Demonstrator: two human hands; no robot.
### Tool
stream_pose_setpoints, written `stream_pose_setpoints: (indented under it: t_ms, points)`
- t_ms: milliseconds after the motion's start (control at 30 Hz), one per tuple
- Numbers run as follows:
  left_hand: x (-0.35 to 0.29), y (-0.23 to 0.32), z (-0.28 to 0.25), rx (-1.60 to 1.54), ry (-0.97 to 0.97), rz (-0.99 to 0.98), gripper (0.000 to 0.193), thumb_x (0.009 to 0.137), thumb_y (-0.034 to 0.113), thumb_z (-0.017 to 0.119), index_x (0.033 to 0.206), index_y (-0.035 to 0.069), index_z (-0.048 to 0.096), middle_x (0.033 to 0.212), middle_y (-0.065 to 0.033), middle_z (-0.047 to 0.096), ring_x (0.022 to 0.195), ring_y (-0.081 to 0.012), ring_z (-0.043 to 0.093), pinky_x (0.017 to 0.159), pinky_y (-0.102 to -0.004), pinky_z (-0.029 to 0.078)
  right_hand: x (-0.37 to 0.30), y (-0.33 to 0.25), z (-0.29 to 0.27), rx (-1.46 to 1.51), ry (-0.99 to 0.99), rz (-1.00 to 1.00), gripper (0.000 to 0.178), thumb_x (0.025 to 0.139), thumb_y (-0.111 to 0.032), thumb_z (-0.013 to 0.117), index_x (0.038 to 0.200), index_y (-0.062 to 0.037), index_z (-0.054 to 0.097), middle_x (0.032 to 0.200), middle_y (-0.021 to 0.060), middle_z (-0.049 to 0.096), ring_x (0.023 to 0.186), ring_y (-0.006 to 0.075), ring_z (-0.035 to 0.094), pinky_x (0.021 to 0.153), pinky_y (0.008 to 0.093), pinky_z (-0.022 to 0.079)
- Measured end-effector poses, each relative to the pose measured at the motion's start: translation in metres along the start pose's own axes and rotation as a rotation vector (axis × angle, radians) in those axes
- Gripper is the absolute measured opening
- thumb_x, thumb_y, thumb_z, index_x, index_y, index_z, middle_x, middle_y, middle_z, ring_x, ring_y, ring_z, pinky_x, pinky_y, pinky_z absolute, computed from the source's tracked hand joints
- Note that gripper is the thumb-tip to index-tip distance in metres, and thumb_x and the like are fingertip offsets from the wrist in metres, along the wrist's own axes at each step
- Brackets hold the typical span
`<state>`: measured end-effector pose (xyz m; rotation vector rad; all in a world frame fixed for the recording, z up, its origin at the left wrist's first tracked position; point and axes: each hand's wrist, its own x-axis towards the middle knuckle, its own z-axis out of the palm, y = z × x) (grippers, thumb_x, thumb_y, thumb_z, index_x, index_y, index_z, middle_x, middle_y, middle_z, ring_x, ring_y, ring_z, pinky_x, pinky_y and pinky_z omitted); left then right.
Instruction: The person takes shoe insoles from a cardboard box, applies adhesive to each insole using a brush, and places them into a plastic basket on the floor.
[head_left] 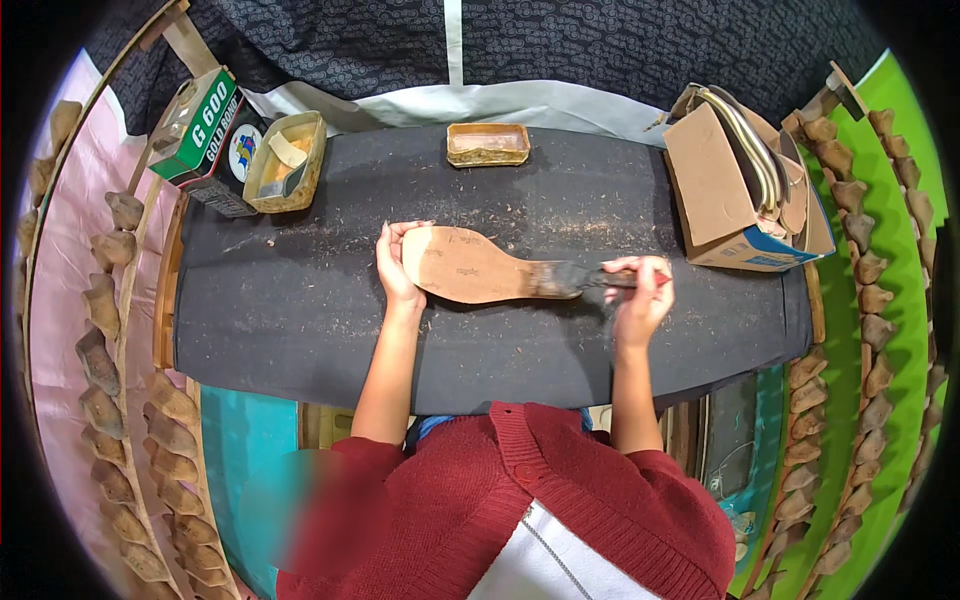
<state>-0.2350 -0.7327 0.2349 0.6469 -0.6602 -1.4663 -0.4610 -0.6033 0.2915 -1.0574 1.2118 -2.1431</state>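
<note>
A tan insole board (465,268) lies lengthwise over the middle of the dark-covered table, its wide end to the left. Round that wide end, my left hand (396,272) is closed, thumb along the near edge. In my right hand (641,298) is a brush (572,279) with a dark, clotted head and a reddish handle tip. Its head lies over the narrow right end of the insole, where the surface looks darker. Slight blur covers the brush and my right fingers, and the insole's underside is hidden.
Back left stand a green and black can (205,140) and a yellowish tray (285,165) with scraps. A small shallow box (487,146) sits at the back middle. At right, a cardboard box (735,185) holds curved pieces. Racks of shoe lasts (858,230) flank both sides.
</note>
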Motion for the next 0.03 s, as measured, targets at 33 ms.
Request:
stream_pose_setpoints:
  t_ms: [33]
  points:
    - [0.0016,-0.0002,-0.0018,-0.012,-0.026,0.0,0.038,0.087,0.034,0.03,0.082,0.002,0.05,0.084,-0.0129,0.059,0.082,-0.0203,0.055,0.08,-0.032,0.039,-0.0057,0.0029,0.0085,0.042,-0.052,0.0,0.017,0.086,-0.022,0.044,0.082,-0.0059,0.042,0.072,0.0139,0.057,0.054,0.0153,0.055,0.037,0.0197,0.04]
